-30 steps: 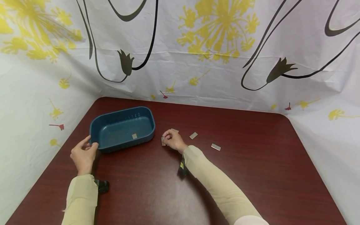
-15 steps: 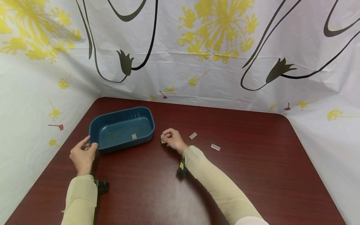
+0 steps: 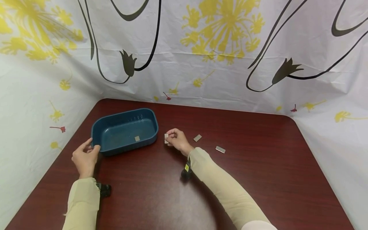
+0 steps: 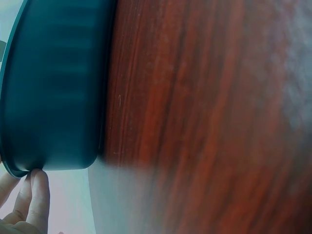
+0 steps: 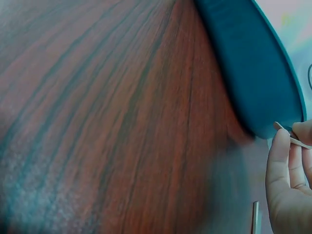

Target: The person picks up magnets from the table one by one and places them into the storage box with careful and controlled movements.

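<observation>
A blue plastic container [image 3: 123, 149] stands on the table at the left. My left hand [image 3: 85, 159] holds its near left corner, thumb and fingers at the rim. In the left wrist view, fingertips [image 4: 39, 178] touch the outer wall just under the rim. To the right of the container, my right hand [image 3: 178, 140] pinches a small flat grey rectangular piece [image 3: 166, 138] between thumb and fingers. The right wrist view shows the thin edge of this held piece [image 5: 298, 143] at the fingertips. Inside the container lies a similar small grey piece [image 3: 137, 138].
Two more flat grey pieces lie on the dark red table: a nearer piece [image 3: 197, 138] right of my right hand, and a shinier piece [image 3: 220, 149] further right. A white patterned curtain [image 3: 172, 64] hangs behind and beside the table [image 3: 258, 179].
My right hand has shifted slightly away from me with the grey piece, which now shows more of its face. A piece seen behind the fingers is now out of sight. The left hand stays put.
</observation>
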{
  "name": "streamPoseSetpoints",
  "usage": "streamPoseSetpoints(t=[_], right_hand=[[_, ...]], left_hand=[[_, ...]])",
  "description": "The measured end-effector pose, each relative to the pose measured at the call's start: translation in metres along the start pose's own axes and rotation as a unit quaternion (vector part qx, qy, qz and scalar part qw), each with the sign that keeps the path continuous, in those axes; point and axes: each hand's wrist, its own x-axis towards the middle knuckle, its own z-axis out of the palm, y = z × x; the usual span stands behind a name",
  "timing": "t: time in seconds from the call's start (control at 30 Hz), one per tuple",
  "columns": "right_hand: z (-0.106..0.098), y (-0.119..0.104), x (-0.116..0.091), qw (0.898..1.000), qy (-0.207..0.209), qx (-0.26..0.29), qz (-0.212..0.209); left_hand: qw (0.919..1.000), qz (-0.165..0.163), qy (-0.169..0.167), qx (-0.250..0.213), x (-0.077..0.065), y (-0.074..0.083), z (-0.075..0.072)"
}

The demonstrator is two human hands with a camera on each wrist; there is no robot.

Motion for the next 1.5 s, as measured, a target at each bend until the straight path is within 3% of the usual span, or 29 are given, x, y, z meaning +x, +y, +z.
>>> streamPoseSetpoints(t=[0.57, 1.2, 1.5], right_hand=[[0.004, -0.015, -0.004, 0.999, -0.020, 0.034, -0.002], [0.015, -0.040, -0.002, 0.999, -0.023, 0.027, -0.024], [0.018, -0.049, -0.004, 0.998, -0.047, 0.041, -0.032]], left_hand=[[1.0000, 0.005, 0.006, -0.002, 0.002, 0.000, 0.001], [0.9999, 0.003, 0.011, -0.008, 0.000, 0.001, -0.002], [1.0000, 0.002, 0.007, -0.004, -0.001, 0.000, 0.001]])
